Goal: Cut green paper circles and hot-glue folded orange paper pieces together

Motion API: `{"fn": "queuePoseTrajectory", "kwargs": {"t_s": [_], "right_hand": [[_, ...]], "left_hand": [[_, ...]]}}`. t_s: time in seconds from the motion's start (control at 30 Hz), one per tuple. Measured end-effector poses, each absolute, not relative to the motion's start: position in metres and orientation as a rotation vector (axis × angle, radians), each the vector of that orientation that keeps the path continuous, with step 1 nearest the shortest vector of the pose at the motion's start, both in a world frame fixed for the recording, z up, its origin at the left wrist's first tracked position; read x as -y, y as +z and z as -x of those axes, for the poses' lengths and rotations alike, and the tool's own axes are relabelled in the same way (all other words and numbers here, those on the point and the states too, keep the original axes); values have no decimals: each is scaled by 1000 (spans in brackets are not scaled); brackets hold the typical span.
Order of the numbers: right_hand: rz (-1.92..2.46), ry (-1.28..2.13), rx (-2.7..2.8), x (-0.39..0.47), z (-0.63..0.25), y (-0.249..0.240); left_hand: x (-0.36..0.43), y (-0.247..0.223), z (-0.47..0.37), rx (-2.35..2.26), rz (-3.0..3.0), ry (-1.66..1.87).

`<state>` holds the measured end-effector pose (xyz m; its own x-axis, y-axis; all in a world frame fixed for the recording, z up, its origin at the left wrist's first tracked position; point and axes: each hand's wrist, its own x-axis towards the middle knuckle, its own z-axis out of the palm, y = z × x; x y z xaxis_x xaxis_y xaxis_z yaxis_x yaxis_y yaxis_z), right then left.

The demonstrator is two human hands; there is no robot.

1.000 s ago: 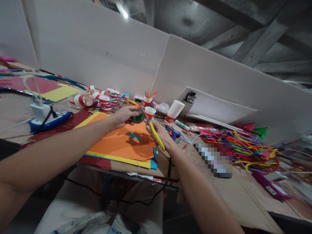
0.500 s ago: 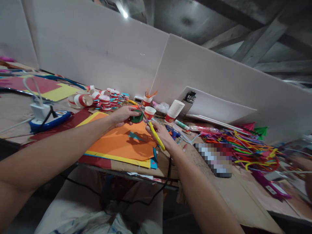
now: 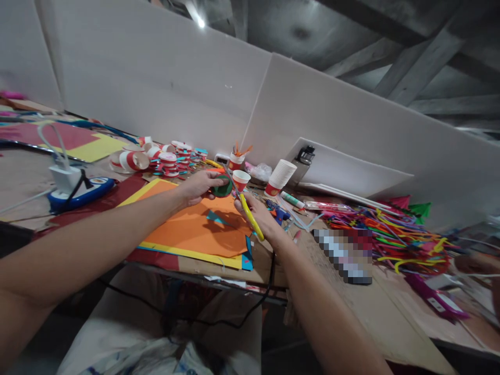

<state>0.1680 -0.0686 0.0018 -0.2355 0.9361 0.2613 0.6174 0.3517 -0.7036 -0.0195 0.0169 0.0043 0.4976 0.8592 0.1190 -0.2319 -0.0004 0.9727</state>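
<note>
My left hand [image 3: 200, 187] is closed on a dark green round piece [image 3: 222, 187], thumb on top, above the orange sheets. Yellow-handled scissors [image 3: 250, 216] are in my right hand [image 3: 260, 212], their blades reaching up and left to the piece's right edge. Whether the blades touch it, I cannot tell. Orange sheets [image 3: 187, 226] lie beneath both hands, over a yellow sheet [image 3: 222, 259], with a small teal scrap [image 3: 216, 217] on top. Just behind the blades stands a white and red paper cup [image 3: 241, 178].
Cut red and white cups [image 3: 167, 165] cluster at the back left. A stack of paper cups [image 3: 282, 177] and a dark bottle [image 3: 302, 164] stand behind. A blue glue gun [image 3: 279, 212], pipe cleaners [image 3: 390, 234] and a purple device [image 3: 435, 297] lie right; a blue power strip [image 3: 84, 192] sits left.
My left hand has shifted slightly right with the green piece, which now sits nearer the scissors. My right hand and the scissors have hardly moved.
</note>
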Motion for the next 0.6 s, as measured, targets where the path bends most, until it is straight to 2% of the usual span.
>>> {"fn": "queuePoseTrajectory", "kwargs": {"t_s": [0.6], "right_hand": [[1410, 565, 2012, 69, -172, 2]], "left_hand": [[-21, 4, 23, -630, -1334, 897]]}}
